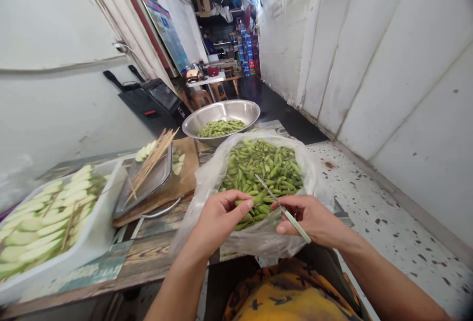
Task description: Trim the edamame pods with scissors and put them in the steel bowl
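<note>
A pair of scissors with a pale green handle, seen nearly edge-on, is in my right hand. Its thin blades point up and left over a heap of green soybean pods. My left hand is closed at the near left of the heap, thumb and fingers pinching a soybean pod close to the blades. The pods fill a clear plastic bag, spread wide and standing at the table's edge in front of me. More pods lie in a steel basin behind the bag.
Left of the bag, a cutting board bears a metal tray with wooden skewers and pale green slices. A white bin of skewered slices stands on the wooden table at far left. A white wall runs along the right.
</note>
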Demonstrator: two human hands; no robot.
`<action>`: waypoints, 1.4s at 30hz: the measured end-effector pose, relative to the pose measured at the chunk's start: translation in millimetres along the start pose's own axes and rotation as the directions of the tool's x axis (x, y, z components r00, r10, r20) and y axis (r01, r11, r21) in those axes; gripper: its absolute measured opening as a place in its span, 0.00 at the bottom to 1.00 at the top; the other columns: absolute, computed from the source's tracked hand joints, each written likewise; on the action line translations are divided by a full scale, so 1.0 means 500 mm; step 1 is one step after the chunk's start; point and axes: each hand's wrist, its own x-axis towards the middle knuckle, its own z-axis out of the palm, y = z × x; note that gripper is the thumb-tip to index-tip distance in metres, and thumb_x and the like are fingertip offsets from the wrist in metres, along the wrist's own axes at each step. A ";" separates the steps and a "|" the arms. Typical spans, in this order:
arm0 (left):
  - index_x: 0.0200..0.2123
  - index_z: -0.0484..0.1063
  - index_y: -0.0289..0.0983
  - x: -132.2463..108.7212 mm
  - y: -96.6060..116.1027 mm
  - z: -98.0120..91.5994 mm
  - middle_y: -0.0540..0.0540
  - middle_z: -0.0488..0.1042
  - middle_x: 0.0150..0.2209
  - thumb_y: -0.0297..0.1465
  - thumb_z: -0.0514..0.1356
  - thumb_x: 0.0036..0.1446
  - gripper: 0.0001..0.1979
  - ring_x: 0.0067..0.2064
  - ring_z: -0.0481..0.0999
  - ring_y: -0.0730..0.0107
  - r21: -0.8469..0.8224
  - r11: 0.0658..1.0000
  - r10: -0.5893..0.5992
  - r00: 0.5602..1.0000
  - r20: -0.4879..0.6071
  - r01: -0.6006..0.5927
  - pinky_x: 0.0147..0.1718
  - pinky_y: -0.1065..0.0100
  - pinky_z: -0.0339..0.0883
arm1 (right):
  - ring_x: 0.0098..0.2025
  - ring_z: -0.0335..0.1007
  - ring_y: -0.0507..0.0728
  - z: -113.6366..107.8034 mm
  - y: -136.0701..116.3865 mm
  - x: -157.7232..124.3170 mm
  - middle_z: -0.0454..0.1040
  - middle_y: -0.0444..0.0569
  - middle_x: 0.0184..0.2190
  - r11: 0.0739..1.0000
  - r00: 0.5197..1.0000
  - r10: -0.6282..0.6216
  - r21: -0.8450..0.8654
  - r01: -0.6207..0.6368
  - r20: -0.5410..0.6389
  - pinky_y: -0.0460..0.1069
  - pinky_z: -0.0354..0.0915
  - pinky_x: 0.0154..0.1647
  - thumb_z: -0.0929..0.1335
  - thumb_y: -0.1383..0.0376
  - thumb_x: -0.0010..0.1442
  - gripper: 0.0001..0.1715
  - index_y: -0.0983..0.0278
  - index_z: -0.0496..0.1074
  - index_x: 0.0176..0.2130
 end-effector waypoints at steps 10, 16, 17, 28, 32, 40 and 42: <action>0.31 0.74 0.33 0.011 -0.009 0.017 0.53 0.65 0.20 0.37 0.64 0.47 0.13 0.23 0.60 0.79 -0.143 0.990 -0.010 0.998 -0.058 0.002 0.22 0.76 0.53 | 0.20 0.53 0.47 0.004 0.018 0.000 0.60 0.38 0.18 1.000 1.000 0.006 -0.006 -0.006 0.023 0.42 0.50 0.20 0.72 0.58 0.51 0.15 0.67 0.71 0.34; 0.32 0.74 0.34 0.034 -0.023 0.042 0.52 0.68 0.27 0.31 0.68 0.41 0.13 0.28 0.66 0.79 -0.613 0.788 -0.075 0.979 -0.192 -0.059 0.30 0.75 0.61 | 0.19 0.57 0.48 0.011 0.033 0.008 0.63 0.40 0.17 0.998 0.998 0.055 0.044 -0.055 -0.011 0.43 0.53 0.19 0.70 0.52 0.53 0.21 0.67 0.69 0.36; 0.33 0.74 0.34 0.036 -0.026 0.043 0.51 0.68 0.27 0.32 0.67 0.42 0.13 0.29 0.66 0.78 -0.621 0.782 -0.079 0.978 -0.192 -0.059 0.31 0.74 0.61 | 0.20 0.57 0.48 0.010 0.031 0.007 0.63 0.40 0.19 0.997 0.998 0.052 0.051 -0.051 -0.019 0.43 0.53 0.20 0.70 0.52 0.52 0.22 0.67 0.69 0.38; 0.33 0.67 0.36 0.014 -0.027 0.041 0.51 0.66 0.27 0.39 0.51 0.60 0.12 0.26 0.65 0.75 0.100 0.982 0.164 0.985 -0.052 -0.159 0.26 0.73 0.59 | 0.28 0.56 0.51 0.009 0.016 0.007 0.64 0.43 0.25 0.949 0.998 -0.063 -0.311 0.051 -0.030 0.44 0.56 0.27 0.71 0.52 0.52 0.21 0.65 0.73 0.38; 0.24 0.63 0.36 0.006 -0.015 0.042 0.53 0.61 0.22 0.35 0.49 0.61 0.14 0.26 0.61 0.75 0.323 0.918 0.246 0.969 -0.005 -0.231 0.27 0.73 0.53 | 0.27 0.56 0.51 0.016 0.011 0.011 0.64 0.42 0.24 0.941 0.997 -0.074 -0.331 0.068 -0.007 0.43 0.54 0.26 0.71 0.53 0.52 0.19 0.65 0.73 0.36; 0.25 0.66 0.36 0.015 -0.024 0.036 0.51 0.67 0.24 0.37 0.51 0.59 0.14 0.28 0.66 0.74 0.152 0.981 0.111 0.991 0.079 -0.122 0.29 0.73 0.58 | 0.17 0.55 0.48 0.012 0.021 0.008 0.58 0.38 0.15 0.982 0.996 0.049 -0.178 -0.061 -0.068 0.43 0.52 0.17 0.69 0.51 0.53 0.20 0.65 0.67 0.27; 0.30 0.67 0.35 0.030 -0.033 0.031 0.48 0.71 0.28 0.38 0.51 0.58 0.13 0.30 0.70 0.72 -0.016 0.999 0.035 0.999 0.018 -0.034 0.30 0.72 0.61 | 0.18 0.57 0.48 0.000 0.023 0.004 0.60 0.39 0.16 0.994 0.992 0.038 -0.098 -0.050 -0.124 0.43 0.55 0.19 0.70 0.51 0.52 0.20 0.66 0.68 0.30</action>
